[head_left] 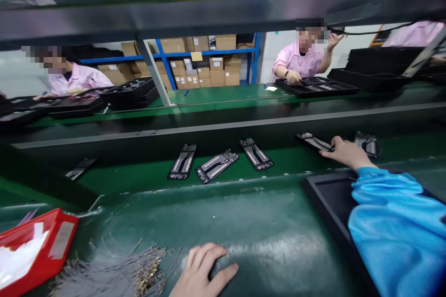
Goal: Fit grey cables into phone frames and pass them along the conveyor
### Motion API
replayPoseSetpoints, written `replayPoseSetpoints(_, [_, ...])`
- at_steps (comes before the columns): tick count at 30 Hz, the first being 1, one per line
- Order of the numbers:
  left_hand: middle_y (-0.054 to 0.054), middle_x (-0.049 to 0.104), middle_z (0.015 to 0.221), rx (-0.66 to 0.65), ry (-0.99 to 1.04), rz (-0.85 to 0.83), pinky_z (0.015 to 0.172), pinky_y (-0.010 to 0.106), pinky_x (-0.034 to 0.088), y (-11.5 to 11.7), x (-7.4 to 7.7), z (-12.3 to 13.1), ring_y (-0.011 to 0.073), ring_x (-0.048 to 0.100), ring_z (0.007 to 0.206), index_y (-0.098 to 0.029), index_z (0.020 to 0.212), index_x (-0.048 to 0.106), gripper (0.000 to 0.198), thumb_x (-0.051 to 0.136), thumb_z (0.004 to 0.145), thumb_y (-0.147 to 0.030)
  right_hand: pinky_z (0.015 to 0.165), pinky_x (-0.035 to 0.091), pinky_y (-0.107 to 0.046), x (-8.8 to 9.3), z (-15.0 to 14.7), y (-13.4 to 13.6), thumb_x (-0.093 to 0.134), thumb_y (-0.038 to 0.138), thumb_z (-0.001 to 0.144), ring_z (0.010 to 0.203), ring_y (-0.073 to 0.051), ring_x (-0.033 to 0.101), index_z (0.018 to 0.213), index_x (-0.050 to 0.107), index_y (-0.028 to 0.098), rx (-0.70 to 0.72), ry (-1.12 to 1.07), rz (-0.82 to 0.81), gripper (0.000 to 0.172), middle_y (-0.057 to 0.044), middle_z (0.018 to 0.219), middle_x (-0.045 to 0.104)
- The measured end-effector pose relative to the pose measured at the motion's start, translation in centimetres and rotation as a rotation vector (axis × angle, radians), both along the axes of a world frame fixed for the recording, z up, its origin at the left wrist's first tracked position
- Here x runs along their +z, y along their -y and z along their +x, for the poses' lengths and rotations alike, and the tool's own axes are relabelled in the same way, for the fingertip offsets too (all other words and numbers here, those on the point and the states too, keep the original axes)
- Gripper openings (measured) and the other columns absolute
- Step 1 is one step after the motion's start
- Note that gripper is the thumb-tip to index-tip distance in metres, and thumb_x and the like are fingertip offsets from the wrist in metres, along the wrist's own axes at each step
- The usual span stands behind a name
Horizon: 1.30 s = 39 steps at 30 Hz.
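Note:
My left hand lies flat on the green mat at the bottom edge, fingers stretched out, holding nothing, right beside a heap of thin gold-tipped cables. My right hand, in a blue sleeve, reaches out to the green belt and rests its fingers on a dark phone frame; whether it grips the frame is hidden. Another frame lies just right of that hand. Three more frames lie in a row at the belt's middle.
A black tray sits under my right arm. A red bin with white pieces stands at the bottom left. A small dark part lies on the belt's left. Across the line, people in pink work over black trays; cardboard boxes fill blue shelves behind.

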<state>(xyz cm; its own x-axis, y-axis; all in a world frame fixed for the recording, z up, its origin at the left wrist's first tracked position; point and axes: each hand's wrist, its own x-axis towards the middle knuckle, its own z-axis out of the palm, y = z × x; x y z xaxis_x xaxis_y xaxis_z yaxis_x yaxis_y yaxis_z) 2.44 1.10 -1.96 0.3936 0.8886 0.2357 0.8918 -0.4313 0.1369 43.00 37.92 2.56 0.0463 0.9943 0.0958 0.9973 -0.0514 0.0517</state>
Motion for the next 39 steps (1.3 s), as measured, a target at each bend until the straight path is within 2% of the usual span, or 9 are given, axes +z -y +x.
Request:
replayPoseSetpoints(7, [0.008,0.05,0.115,-0.099,-0.002,0.0,0.082,0.039,0.045,-0.2,1.2,-0.7,0.0266,0.044,0.104,-0.029,0.117,0.05,0.046,0.054,0.072,-0.021,0.064,0.035,-0.032,2.4,5.4,10.7,0.057,0.05,0.07,0.075,-0.025,0.054,0.086,0.04,0.022,0.022,-0.001,0.151,0.036,-0.013,0.079,0.057])
replayPoseSetpoints(13, [0.007,0.05,0.114,-0.135,0.036,0.108,0.08,0.037,0.046,0.1,1.4,-0.6,0.0253,0.045,0.103,-0.029,0.116,0.051,0.041,0.051,0.075,-0.023,0.069,0.041,-0.035,-0.4,10.1,20.9,0.048,0.054,0.072,0.079,-0.026,0.055,0.078,0.033,0.028,-0.052,-0.165,0.217,0.031,-0.01,0.084,0.056])
replayPoseSetpoints(17, [0.007,0.049,0.115,-0.155,0.027,0.152,0.08,0.037,0.045,0.1,1.1,-0.7,0.0249,0.044,0.103,-0.029,0.118,0.05,0.043,0.05,0.076,-0.023,0.07,0.039,-0.042,-1.3,9.7,23.7,0.047,0.057,0.069,0.082,-0.032,0.055,0.078,0.036,0.028,-0.142,-0.026,0.136,0.032,-0.011,0.08,0.056])
replayPoseSetpoints(21, [0.007,0.048,0.116,-0.155,0.013,0.147,0.081,0.039,0.044,0.1,1.0,-0.6,0.0254,0.043,0.104,-0.029,0.119,0.049,0.044,0.05,0.075,-0.021,0.071,0.037,-0.045,0.8,6.3,22.6,0.046,0.052,0.073,0.092,-0.035,0.051,0.084,0.044,0.024,-0.164,0.138,0.151,0.03,-0.015,0.092,0.057])
replayPoseSetpoints(26, [0.008,0.048,0.116,-0.143,0.017,0.117,0.083,0.042,0.042,0.1,0.9,-0.4,0.0267,0.041,0.105,-0.029,0.119,0.047,0.048,0.049,0.073,-0.018,0.076,0.036,-0.039,3.3,-3.8,17.8,0.047,0.038,0.078,0.096,-0.03,0.05,0.096,0.048,0.019,0.161,0.083,0.106,0.026,-0.013,0.1,0.056])
replayPoseSetpoints(30, [0.008,0.048,0.118,-0.134,0.018,0.079,0.085,0.042,0.04,0.1,0.6,-0.2,0.0274,0.04,0.107,-0.03,0.122,0.046,0.051,0.051,0.072,-0.019,0.074,0.036,-0.029,2.0,-13.5,13.2,0.047,0.042,0.081,0.09,-0.021,0.054,0.103,0.045,0.02,0.302,0.006,0.067,0.031,-0.008,0.099,0.057])
replayPoseSetpoints(33, [0.008,0.047,0.12,-0.108,0.032,0.036,0.087,0.046,0.036,-0.1,0.1,0.1,0.0289,0.04,0.108,-0.033,0.125,0.042,0.05,0.053,0.076,-0.03,0.067,0.038,-0.028,-0.1,-18.4,10.7,0.046,0.048,0.081,0.084,-0.021,0.057,0.103,0.044,0.017,0.265,-0.045,0.035,0.038,-0.009,0.095,0.058])
replayPoseSetpoints(36, [0.008,0.045,0.124,-0.106,0.05,0.001,0.088,0.049,0.034,-0.3,-0.6,0.3,0.0305,0.039,0.11,-0.035,0.128,0.038,0.051,0.05,0.079,-0.043,0.067,0.038,-0.033,-1.8,-20.3,9.4,0.045,0.053,0.079,0.088,-0.027,0.055,0.1,0.045,0.014,0.181,-0.054,0.036,0.043,-0.015,0.096,0.057])
replayPoseSetpoints(39, [0.008,0.042,0.127,-0.107,0.078,-0.018,0.09,0.05,0.032,-0.4,-1.1,0.4,0.0306,0.037,0.112,-0.036,0.129,0.035,0.051,0.045,0.081,-0.049,0.069,0.037,-0.035,-2.1,-19.9,9.0,0.049,0.052,0.077,0.091,-0.03,0.054,0.098,0.046,0.015,0.161,-0.037,0.069,0.043,-0.016,0.096,0.056])
